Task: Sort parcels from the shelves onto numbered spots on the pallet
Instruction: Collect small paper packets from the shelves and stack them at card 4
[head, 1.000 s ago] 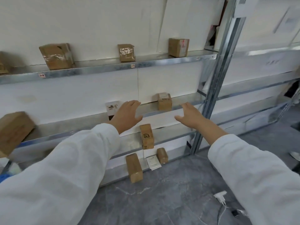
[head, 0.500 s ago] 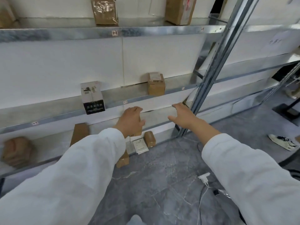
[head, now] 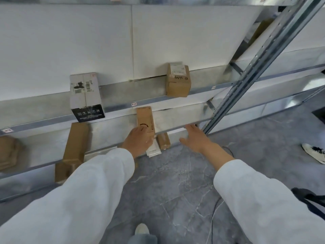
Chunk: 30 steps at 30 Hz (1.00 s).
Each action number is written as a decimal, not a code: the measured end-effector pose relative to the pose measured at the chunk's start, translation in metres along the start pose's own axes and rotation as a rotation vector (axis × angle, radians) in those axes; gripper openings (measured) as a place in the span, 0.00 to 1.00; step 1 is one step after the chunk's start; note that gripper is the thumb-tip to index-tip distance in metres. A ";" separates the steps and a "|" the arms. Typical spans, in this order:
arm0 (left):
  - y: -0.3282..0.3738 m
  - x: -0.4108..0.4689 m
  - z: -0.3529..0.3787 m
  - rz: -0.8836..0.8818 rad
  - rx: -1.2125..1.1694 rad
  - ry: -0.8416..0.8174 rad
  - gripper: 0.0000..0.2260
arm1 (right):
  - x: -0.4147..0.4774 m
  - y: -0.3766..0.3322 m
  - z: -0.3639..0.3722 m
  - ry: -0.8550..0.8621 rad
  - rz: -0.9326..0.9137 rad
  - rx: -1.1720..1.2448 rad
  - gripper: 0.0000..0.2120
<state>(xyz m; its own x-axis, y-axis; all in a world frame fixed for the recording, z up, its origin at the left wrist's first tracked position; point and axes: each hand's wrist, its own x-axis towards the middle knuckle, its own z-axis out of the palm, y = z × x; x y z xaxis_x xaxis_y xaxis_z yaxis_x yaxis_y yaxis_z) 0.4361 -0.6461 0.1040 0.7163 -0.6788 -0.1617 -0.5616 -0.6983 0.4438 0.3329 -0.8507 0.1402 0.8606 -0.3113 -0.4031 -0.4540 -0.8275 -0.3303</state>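
A narrow brown box (head: 145, 118) with a black arc print stands on the lower shelf (head: 177, 118). My left hand (head: 139, 141) holds its near lower end, fingers curled over it. To the right, my right hand (head: 197, 138) hovers by the shelf's front edge with fingers spread and holds nothing. On the shelf above stand a white and black box (head: 85, 97) and a brown labelled box (head: 178, 80). No pallet is in view.
A long brown box (head: 75, 143) leans at the left, with another brown parcel (head: 7, 152) beyond it. A small brown parcel (head: 163, 141) and a white envelope (head: 153, 151) lie at the bottom. A slanted metal upright (head: 255, 62) stands at the right; a cable (head: 212, 217) trails over the grey floor.
The view has dropped and moved closer to the shelves. Both hands went down from the middle shelf to the lower one, and my left hand came to the narrow brown box.
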 end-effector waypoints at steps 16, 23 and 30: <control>-0.032 0.117 0.170 -0.229 -0.084 -0.178 0.22 | 0.173 0.088 0.089 -0.259 -0.111 -0.105 0.26; -0.089 0.189 0.319 -0.249 -0.078 -0.239 0.21 | 0.284 0.160 0.213 -0.340 -0.108 -0.059 0.28; -0.179 0.256 0.457 -0.395 -0.056 -0.242 0.24 | 0.384 0.206 0.369 -0.335 -0.078 0.077 0.27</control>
<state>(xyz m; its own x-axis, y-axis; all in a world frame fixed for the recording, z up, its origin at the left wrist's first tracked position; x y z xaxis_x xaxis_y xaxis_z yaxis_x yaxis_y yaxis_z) 0.5308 -0.7987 -0.4196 0.7499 -0.4011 -0.5261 -0.2370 -0.9053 0.3524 0.4845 -0.9687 -0.3976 0.7760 -0.0672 -0.6271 -0.4165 -0.8013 -0.4295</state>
